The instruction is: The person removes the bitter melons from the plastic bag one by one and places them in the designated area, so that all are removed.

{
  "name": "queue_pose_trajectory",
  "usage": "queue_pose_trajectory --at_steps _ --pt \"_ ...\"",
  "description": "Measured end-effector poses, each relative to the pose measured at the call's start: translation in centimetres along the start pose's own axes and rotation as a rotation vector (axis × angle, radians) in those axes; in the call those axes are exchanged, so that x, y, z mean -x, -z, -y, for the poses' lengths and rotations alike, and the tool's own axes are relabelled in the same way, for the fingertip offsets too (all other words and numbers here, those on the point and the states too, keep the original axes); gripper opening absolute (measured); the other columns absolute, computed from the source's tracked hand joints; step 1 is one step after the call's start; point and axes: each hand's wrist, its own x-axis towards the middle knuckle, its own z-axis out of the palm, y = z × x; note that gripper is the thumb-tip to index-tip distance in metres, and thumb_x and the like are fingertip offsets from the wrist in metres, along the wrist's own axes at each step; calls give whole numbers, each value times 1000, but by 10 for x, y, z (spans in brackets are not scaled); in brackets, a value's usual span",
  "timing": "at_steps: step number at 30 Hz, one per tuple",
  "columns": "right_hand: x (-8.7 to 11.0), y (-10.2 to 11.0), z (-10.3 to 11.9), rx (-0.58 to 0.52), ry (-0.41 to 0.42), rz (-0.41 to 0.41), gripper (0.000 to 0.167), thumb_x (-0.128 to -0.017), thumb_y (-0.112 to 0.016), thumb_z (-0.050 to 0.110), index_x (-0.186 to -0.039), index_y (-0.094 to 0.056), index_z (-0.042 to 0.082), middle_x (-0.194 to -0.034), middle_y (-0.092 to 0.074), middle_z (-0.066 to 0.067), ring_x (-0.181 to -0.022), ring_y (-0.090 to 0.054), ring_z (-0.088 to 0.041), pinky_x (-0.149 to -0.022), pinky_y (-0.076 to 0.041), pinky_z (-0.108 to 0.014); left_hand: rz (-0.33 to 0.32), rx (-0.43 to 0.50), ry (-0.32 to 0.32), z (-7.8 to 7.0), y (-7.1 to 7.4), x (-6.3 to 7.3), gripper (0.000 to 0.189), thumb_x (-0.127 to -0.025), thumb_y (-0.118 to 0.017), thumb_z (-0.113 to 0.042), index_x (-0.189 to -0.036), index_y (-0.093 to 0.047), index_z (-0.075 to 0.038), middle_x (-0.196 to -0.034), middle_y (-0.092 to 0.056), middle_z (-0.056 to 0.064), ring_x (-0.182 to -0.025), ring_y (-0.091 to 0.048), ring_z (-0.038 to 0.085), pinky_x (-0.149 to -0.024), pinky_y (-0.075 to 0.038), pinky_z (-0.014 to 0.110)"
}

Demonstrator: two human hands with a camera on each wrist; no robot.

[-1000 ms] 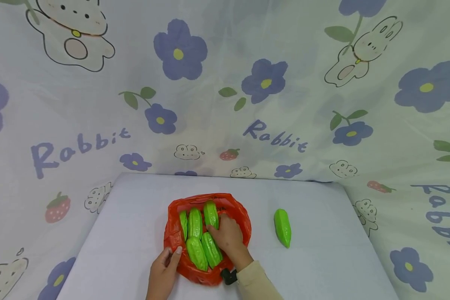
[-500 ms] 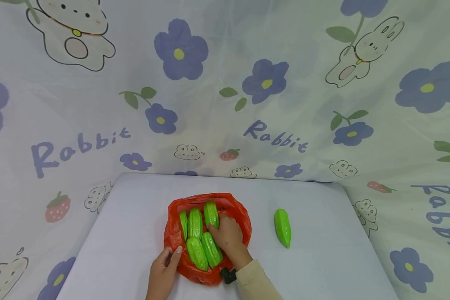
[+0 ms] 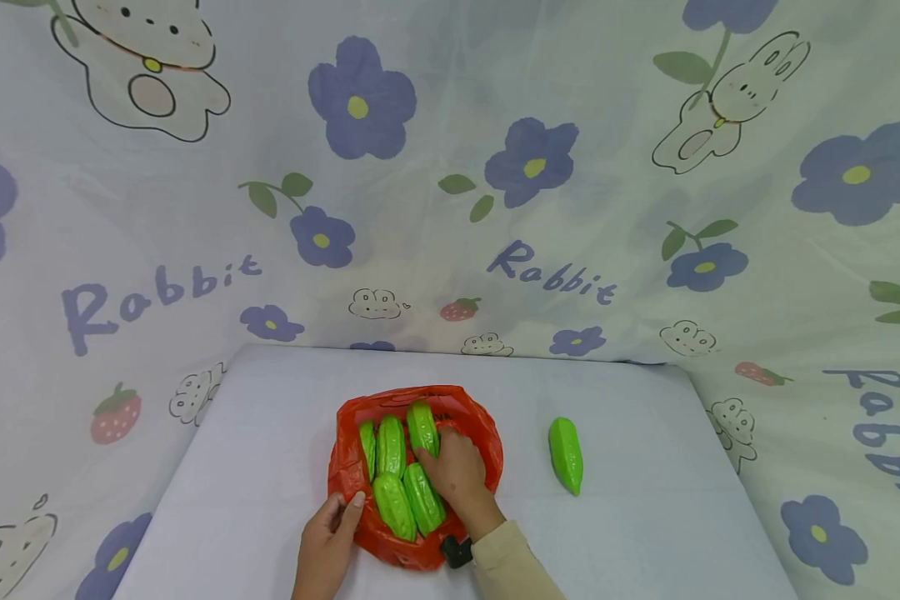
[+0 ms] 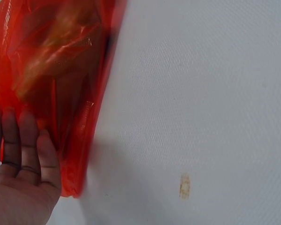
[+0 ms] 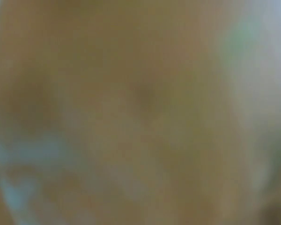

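A red plastic bag [image 3: 493, 425] stands with its mouth open on the white table. Several bright green, glossy, ridged, elongated vegetables [image 3: 394, 507] lie inside it; their exact kind cannot be told. My left hand [image 3: 325, 540] holds the bag's near-left rim, thumb on top; in the left wrist view its fingers [image 4: 30, 143] lie against the outside. My right hand [image 3: 456, 475] reaches into the bag, thumb and fingers around the lower end of the upper green ridged vegetable [image 3: 422, 423]. Its fingertips are mostly hidden. The right wrist view is blurred.
Another green ridged vegetable [image 3: 566, 456] lies alone on the table [image 3: 645, 533], right of the bag. A small black object [image 3: 457, 552] sits at the right wrist. Patterned cloth [image 3: 420, 208] hangs behind and on both sides.
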Motion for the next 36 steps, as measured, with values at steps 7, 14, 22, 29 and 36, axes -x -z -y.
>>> queue_pose_trajectory --at_steps 7,14,22,29,36 --pt "1 0 0 -9 11 1 38 -92 -81 35 -108 -66 5 -78 -63 -1 -61 -60 -13 -53 -54 -31 2 1 8 -1 1 1 46 -106 -59 -49 -89 -50 -7 -73 -44 2 -70 -45 15 -62 -39 26" --pt "2 1 0 -16 25 1 38 -92 -81 34 -110 -66 4 -80 -65 -2 -61 -61 -14 -53 -54 -31 5 -4 21 0 2 0 45 -106 -59 -50 -91 -51 -8 -76 -46 3 -73 -46 15 -63 -41 26" --pt "3 2 -1 -43 30 12 39 -93 -81 32 -113 -66 3 -81 -66 -3 -63 -62 -13 -54 -56 -32 1 2 13 1 3 0 45 -106 -59 -49 -91 -51 -7 -76 -47 3 -72 -47 15 -63 -41 26" --pt "4 6 -2 -138 28 61 37 -95 -79 30 -118 -66 4 -85 -67 -1 -67 -62 -12 -58 -58 -32 0 4 18 2 4 -1 46 -106 -59 -50 -91 -50 -7 -77 -46 3 -74 -47 15 -63 -41 26" --pt "7 12 -3 -181 26 79 36 -95 -78 28 -117 -65 3 -86 -67 -2 -68 -62 -12 -59 -59 -34 -1 6 19 2 1 0 47 -106 -59 -52 -90 -51 -8 -78 -50 3 -75 -49 16 -64 -42 26"
